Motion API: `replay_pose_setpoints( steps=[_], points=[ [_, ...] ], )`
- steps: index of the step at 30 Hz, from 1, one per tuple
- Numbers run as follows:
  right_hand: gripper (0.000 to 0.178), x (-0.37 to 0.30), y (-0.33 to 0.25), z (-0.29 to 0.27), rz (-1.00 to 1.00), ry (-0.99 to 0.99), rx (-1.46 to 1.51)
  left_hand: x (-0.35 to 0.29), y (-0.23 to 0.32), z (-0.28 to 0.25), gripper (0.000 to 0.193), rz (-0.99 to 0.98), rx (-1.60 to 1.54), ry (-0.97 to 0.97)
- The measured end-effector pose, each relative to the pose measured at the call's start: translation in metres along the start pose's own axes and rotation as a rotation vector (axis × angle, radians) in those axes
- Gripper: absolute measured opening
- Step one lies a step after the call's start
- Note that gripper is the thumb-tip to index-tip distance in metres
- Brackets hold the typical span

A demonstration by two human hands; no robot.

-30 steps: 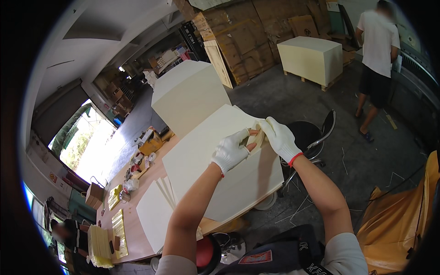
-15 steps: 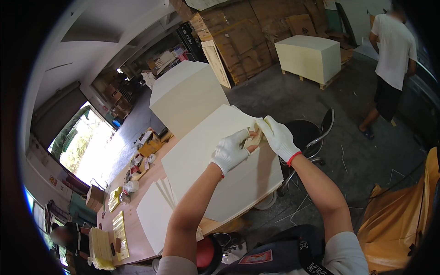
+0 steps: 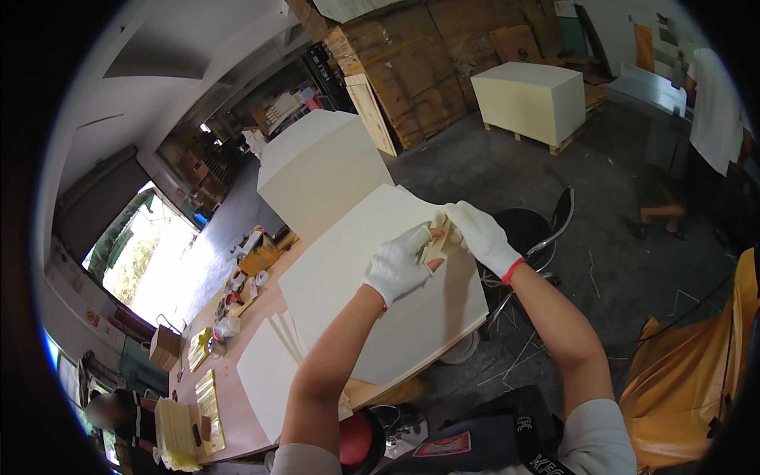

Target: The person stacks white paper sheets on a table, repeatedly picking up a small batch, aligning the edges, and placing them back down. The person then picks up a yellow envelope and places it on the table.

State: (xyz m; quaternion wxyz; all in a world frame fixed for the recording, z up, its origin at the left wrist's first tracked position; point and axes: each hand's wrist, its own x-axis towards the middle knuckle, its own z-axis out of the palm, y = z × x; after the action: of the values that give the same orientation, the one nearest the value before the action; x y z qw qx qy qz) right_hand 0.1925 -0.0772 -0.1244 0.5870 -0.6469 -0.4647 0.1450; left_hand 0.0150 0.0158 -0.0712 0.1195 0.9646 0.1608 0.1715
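White cotton gloves cover both hands, though the left hand (image 3: 398, 263) shows bare thumb and finger tips, which probably gives it a finer feel of the paper. Its thumb and forefinger stand apart at the near side of some curled cream paper (image 3: 440, 247); whether they grip it firmly I cannot tell. Across from it the right hand (image 3: 484, 240), red at the cuff, pinches the same paper, its fingers bent over the top, likely to keep the layers together. That paper is above the far right part of a broad stack of pale sheets (image 3: 340, 265); whether it is loose or a lifted edge of the stack is unclear. The stack lies on the wooden surface (image 3: 270, 302), close to the person, seemingly so that both arms can reach over it. Narrow strips (image 3: 286, 332) rest just beside its left edge, while tape rolls (image 3: 261, 279) sit further left, presumably to leave the sheets uncluttered. Beyond stands a tall block of sheets (image 3: 321, 186).
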Motion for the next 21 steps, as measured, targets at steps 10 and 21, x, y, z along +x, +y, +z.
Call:
replay_pose_setpoints(
  steps=[10,21],
  points=[
    [0.023,-0.008,-0.002,-0.021,-0.548,0.006,-0.885,0.000,-0.009,0.003,0.038,0.015,-0.049,-0.006],
    [0.036,-0.015,0.002,-0.011,-0.084,0.055,-0.407,-0.001,-0.013,0.005,0.033,0.003,-0.061,-0.023]
  ],
)
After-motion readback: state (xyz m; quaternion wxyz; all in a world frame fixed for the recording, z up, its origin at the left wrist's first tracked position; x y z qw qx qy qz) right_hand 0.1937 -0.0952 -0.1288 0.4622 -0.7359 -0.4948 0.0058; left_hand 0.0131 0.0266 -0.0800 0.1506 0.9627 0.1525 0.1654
